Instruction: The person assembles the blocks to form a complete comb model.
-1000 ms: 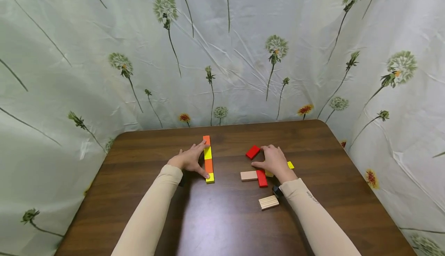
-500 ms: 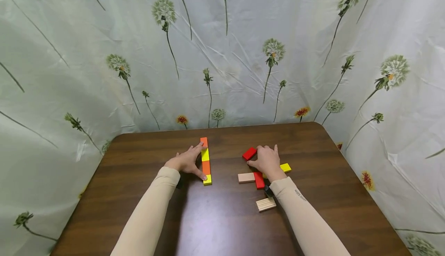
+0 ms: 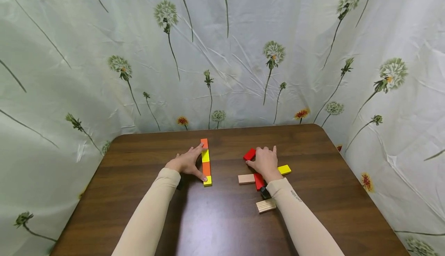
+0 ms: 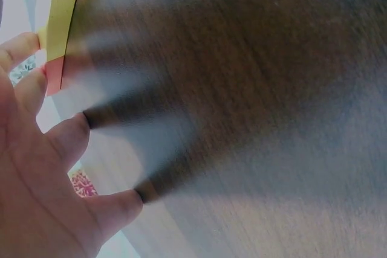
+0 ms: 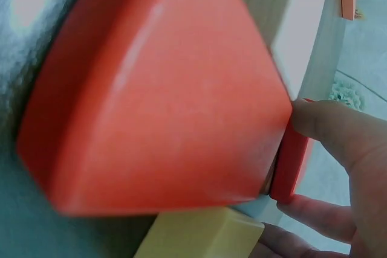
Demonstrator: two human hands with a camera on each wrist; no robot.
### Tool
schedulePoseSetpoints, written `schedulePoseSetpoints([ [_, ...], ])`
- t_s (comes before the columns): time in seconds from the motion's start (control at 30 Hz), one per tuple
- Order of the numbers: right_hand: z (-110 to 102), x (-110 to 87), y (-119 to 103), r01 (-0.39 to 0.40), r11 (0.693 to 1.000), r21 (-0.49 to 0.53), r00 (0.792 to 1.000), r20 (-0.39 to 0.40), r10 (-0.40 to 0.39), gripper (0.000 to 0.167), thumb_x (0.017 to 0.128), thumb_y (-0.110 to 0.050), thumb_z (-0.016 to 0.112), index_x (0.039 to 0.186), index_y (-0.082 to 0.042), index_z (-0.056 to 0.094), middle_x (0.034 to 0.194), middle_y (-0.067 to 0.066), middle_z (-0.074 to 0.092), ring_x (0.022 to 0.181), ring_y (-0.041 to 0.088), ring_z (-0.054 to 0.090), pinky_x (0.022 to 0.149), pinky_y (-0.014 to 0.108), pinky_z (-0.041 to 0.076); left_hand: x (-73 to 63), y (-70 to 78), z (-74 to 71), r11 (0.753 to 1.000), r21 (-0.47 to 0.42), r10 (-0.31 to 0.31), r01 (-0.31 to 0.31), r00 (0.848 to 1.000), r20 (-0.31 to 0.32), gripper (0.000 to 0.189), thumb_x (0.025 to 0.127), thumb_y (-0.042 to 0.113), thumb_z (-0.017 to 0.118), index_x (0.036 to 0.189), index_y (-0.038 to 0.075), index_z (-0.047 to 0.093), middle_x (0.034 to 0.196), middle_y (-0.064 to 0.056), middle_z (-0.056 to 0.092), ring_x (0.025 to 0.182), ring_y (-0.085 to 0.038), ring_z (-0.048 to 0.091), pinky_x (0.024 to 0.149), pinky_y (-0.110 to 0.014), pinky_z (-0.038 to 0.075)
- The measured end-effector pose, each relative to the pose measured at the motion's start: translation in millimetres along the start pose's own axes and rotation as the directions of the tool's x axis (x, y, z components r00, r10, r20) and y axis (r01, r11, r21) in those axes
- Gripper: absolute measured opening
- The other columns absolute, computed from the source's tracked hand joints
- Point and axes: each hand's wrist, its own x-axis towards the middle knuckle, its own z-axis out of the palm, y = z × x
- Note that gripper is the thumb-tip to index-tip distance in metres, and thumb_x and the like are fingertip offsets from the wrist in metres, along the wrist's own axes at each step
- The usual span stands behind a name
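Note:
My left hand (image 3: 187,161) lies spread along a row of orange and yellow blocks (image 3: 206,168), with the thumb at the near yellow end and the index finger by the far orange one. In the left wrist view, two fingertips meet the yellow block (image 4: 59,25) and an orange one; the other fingers extend free. My right hand (image 3: 265,162) pinches a small red block (image 3: 249,154) lying tilted on the table. Its thumb and index finger sit at opposite ends of that block (image 5: 293,164) in the right wrist view. A second red block (image 5: 181,107) looms close to the camera.
Around my right hand lie a pale wooden block (image 3: 246,178), the second red block and a yellow block (image 3: 284,169). A striped wooden block (image 3: 265,205) is nearer me. The brown table (image 3: 139,194) ends at a flowered curtain (image 3: 236,63).
My right hand has shifted slightly left onto the red block, its thumb and index finger closing on it. More of the yellow block at right shows. The left hand stays at the row.

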Motion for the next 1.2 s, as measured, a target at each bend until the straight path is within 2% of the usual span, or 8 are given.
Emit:
schedulePoseSetpoints([
  [0.2,0,0.4,3,0.003,1.0,-0.001,1.0,-0.004,-0.003,0.066,0.09,-0.047,0.086,0.128,0.004,0.071,0.118,0.026,0.075,0.111,0.043,0.074,0.126,0.069,0.032,-1.7,1.0,0.0,1.0,0.004,-0.004,0.004,1.0,0.002,0.128,0.071,0.056,0.098,0.172,0.021,0.026,0.184,-0.005,0.007,0.168,-0.044,0.013,0.118,-0.089,0.013],
  [0.37,2,1.9,5,0.014,1.0,0.024,1.0,-0.026,-0.013,0.064,0.09,-0.046,0.086,0.123,0.007,0.071,0.113,0.027,0.076,0.108,0.044,0.075,0.126,0.069,0.032,-2.2,0.6,-1.6,1.0,-0.003,-0.004,0.004,1.0,-0.002,0.128,0.072,0.055,0.098,0.171,0.021,0.026,0.184,-0.005,0.007,0.168,-0.043,0.013,0.118,-0.09,0.013],
  [0.57,3,1.4,7,0.008,0.998,0.055,1.0,-0.025,-0.006,0.061,0.09,-0.045,0.087,0.119,0.006,0.074,0.111,0.026,0.076,0.111,0.043,0.073,0.126,0.069,0.032,-3.1,0.4,-0.5,1.0,-0.02,-0.003,0.003,1.0,0.008,0.127,0.073,0.054,0.098,0.172,0.021,0.026,0.184,-0.003,0.005,0.169,-0.043,0.01,0.119,-0.088,0.011],
  [0.7,0,1.1,8,0.002,0.996,0.092,1.0,0.004,-0.002,0.062,0.09,-0.042,0.087,0.124,0.008,0.072,0.118,0.027,0.076,0.118,0.044,0.07,0.127,0.07,0.029,-3.1,0.2,0.4,0.999,-0.033,0.007,-0.007,1.0,0.006,0.126,0.073,0.053,0.098,0.172,0.021,0.026,0.184,-0.004,0.005,0.168,-0.043,0.01,0.118,-0.09,0.011],
  [0.97,-5,0.5,13,-0.041,0.978,0.203,0.994,0.11,0.019,0.068,0.092,-0.035,0.086,0.138,0.009,0.064,0.137,0.03,0.068,0.137,0.048,0.06,0.131,0.068,0.022,-4.1,0.2,-0.3,0.999,-0.033,0.001,-0.001,1.0,0.006,0.126,0.073,0.053,0.098,0.172,0.023,0.026,0.184,-0.003,0.003,0.169,-0.042,0.01,0.118,-0.089,0.01],
  [1.2,-3,-5.7,13,-0.025,0.956,0.291,0.993,0.115,-0.009,0.066,0.092,-0.033,0.086,0.14,0.008,0.064,0.139,0.029,0.067,0.139,0.047,0.059,0.131,0.064,0.024,-2.8,2.1,-1.0,1.0,-0.029,-0.012,0.013,1.0,0.01,0.126,0.073,0.054,0.098,0.172,0.025,0.025,0.184,-0.001,0.004,0.169,-0.041,0.009,0.12,-0.089,0.008],
])
